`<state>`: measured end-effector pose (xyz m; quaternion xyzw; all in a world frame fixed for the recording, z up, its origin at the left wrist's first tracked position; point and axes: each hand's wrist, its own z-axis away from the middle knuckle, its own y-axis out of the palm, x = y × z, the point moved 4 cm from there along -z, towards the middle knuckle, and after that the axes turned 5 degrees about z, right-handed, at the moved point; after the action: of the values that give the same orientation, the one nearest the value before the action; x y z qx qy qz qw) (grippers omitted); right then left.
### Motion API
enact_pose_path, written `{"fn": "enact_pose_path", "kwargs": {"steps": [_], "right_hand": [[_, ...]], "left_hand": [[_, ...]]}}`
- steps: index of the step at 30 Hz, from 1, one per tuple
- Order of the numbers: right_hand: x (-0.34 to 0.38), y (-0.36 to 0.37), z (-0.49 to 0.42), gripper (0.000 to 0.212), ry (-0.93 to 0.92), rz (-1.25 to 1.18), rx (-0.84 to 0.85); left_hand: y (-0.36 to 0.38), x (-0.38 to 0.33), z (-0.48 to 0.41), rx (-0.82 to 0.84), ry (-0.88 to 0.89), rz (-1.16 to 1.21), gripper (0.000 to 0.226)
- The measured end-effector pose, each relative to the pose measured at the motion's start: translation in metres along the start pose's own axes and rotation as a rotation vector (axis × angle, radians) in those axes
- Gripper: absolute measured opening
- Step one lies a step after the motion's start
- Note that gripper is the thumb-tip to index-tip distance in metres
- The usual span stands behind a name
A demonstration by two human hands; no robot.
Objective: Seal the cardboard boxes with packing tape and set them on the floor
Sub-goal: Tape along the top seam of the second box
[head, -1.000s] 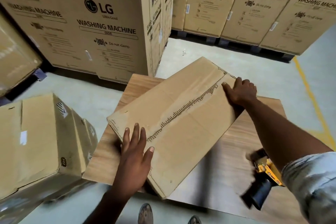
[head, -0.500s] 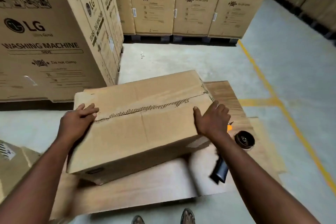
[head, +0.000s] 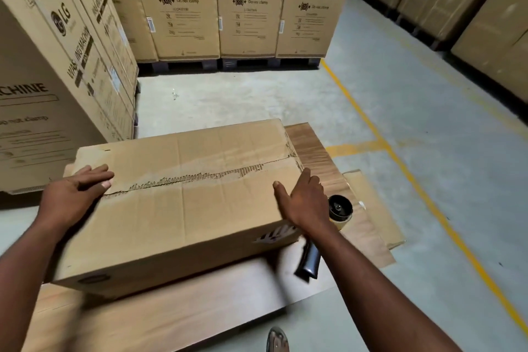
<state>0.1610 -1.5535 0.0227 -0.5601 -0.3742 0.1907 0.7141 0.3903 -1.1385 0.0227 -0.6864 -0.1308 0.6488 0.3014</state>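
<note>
A long brown cardboard box [head: 183,208] lies on a low wooden table [head: 200,303], its top flaps meeting along a torn, ragged centre seam. My left hand [head: 75,191] rests flat on the box's left end with fingers straight. At the box's right end, my right hand [head: 304,200] touches the top edge with straight fingers. A tape dispenser [head: 328,231] with a black handle and a roll of tape lies on the table just right of the box, partly hidden by my right forearm.
Tall LG washing machine cartons [head: 183,6] on pallets stand at the back and the left [head: 57,66]; more cartons line the far right [head: 471,8]. Yellow lines [head: 400,168] cross the grey concrete floor. A flat cardboard sheet [head: 371,208] lies under the table's right side. My shoe [head: 277,340] shows below.
The box has been turned from a diagonal to lie across in front of me. My hands moved to its two ends, and my view swung to the right.
</note>
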Motion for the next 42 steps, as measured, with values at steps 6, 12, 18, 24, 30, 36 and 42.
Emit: {"fn": "enact_pose_path", "kwargs": {"steps": [6,12,18,24,30,36,42], "right_hand": [[-0.028,-0.003,-0.015,0.07,0.03,-0.255,0.049],[-0.143,0.05,0.002,0.043,0.735,-0.962,0.147],[-0.164,0.127,0.037,0.028,0.83,-1.148,0.729],[-0.145,0.145,0.019,0.029,0.865,-1.316,0.644],[-0.18,0.107,-0.009,0.034,0.861,-1.163,0.436],[-0.196,0.05,-0.066,0.025,0.774,-1.226,0.175],[-0.126,-0.045,-0.124,0.02,0.494,-1.284,0.069]], "left_hand": [[0.007,-0.012,0.012,-0.055,0.047,-0.014,0.024],[0.005,-0.018,0.013,-0.066,0.017,0.028,0.025],[0.009,-0.018,0.014,-0.036,0.012,-0.052,0.025],[0.013,-0.016,0.013,-0.002,-0.005,-0.142,0.031],[0.019,-0.007,0.018,-0.088,0.007,-0.184,0.029],[0.031,-0.016,0.028,-0.062,0.044,-0.215,0.03],[0.061,-0.062,0.058,-0.055,0.152,-0.222,0.025]]}}
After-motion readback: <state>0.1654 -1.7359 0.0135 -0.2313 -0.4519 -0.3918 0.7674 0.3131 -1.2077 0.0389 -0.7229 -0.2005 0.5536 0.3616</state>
